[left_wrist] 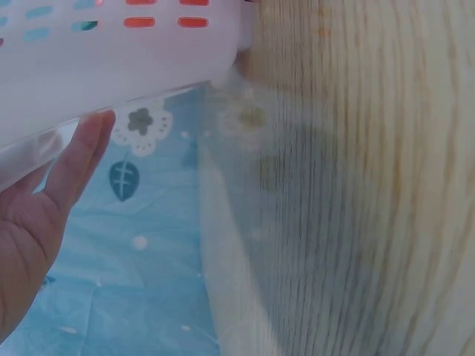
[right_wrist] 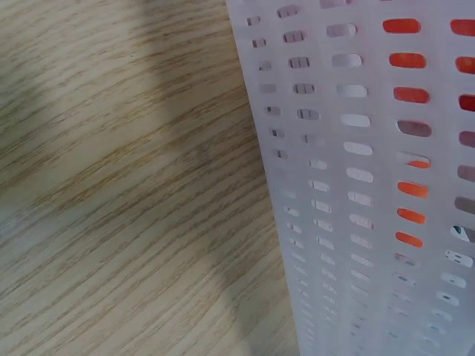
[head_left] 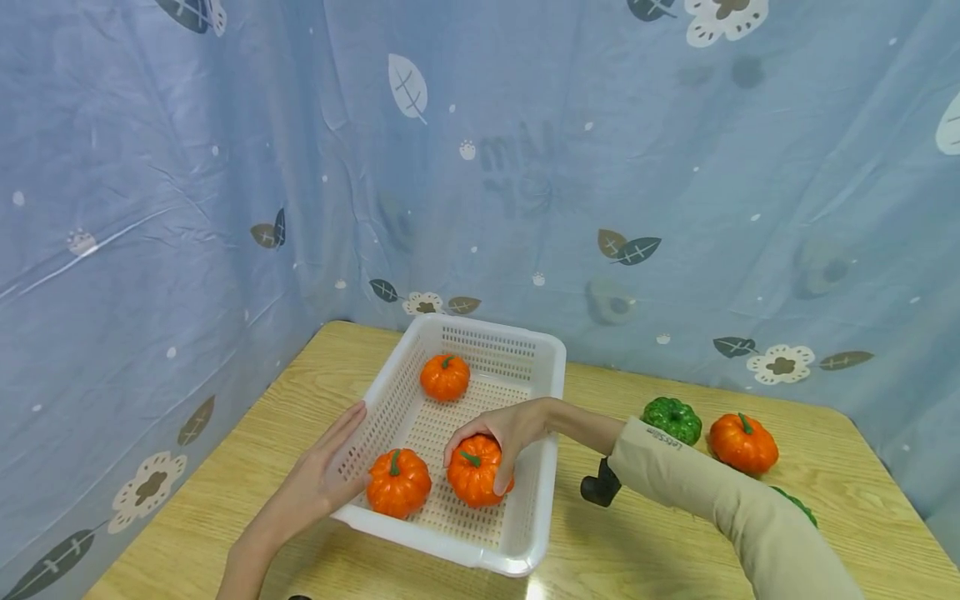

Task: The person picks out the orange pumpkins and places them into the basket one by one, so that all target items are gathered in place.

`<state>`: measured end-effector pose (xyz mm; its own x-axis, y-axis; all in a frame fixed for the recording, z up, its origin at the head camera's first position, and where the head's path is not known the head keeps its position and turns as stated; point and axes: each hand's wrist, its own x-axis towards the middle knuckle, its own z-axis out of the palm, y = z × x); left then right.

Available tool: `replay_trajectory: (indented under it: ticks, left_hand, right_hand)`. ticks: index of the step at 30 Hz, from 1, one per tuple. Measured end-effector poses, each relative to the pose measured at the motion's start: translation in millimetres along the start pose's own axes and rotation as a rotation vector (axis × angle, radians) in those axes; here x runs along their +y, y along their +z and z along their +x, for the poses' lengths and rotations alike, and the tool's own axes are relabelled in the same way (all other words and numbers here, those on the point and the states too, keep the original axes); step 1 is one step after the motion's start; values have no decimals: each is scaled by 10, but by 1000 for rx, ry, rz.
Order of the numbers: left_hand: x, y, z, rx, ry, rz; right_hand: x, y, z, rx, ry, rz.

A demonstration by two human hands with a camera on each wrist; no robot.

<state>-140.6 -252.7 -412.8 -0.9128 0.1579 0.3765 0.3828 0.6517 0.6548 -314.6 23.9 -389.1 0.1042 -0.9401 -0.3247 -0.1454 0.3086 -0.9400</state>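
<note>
A white plastic basket [head_left: 431, 527] with slotted walls stands on the table. My right hand [head_left: 513, 433] reaches into it from the right and grips a small orange pumpkin [head_left: 474, 482] with a green stem, thumb and fingers around its sides. My left hand [head_left: 311, 483] holds the basket's left rim near the front corner, fingers along the outside and thumb over the edge. Just beside that thumb lies a second orange pumpkin [head_left: 400, 486]; a third pumpkin [head_left: 446, 378] sits toward the back of the basket. Orange shows through the slotted wall [right_wrist: 356, 178] in the right wrist view.
On the wooden table [head_left: 592, 550], right of the basket, are a green pumpkin [head_left: 672, 419], an orange pumpkin [head_left: 742, 443] and another green one [head_left: 795, 503] partly behind the right sleeve [head_left: 720, 492]. A black object [head_left: 600, 485] shows below the forearm. Blue patterned curtain [head_left: 525, 208] surrounds the table.
</note>
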Motion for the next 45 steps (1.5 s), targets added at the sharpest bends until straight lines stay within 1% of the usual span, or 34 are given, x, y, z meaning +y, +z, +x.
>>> replay_trajectory:
  ticks: [5, 10, 14, 18, 22, 30, 31, 36, 41, 45]
  left_hand:
    - [0, 5, 1, 5, 5, 21]
    - [10, 4, -5, 1, -3, 29]
    - [5, 1, -6, -1, -8, 17]
    - [-13, -4, 2, 2, -9, 22]
    - [-32, -5, 7, -6, -27, 35]
    - [-56, 17, -11, -2, -9, 36]
    - [-54, 16, -14, -1, -17, 40]
    - [-30, 14, -7, 10, -6, 50]
    - [-7, 14, 3, 17, 5, 42]
    - [7, 12, 8, 21, 9, 37]
  right_hand:
    - [10, 23, 36, 2, 13, -56]
    - [9, 92, 71, 68, 31, -114]
    - [-8, 141, 71, 121, 28, -104]
    - [-50, 150, 26, 126, 36, -85]
    - [-72, 131, -7, 93, 59, -96]
    - [-26, 117, 20, 19, 102, -119]
    - [-23, 120, 27, 8, 113, -115]
    - [-14, 140, 52, -51, 153, -95]
    - [1, 149, 75, -83, 154, -85]
    - [2, 146, 87, -83, 146, -83]
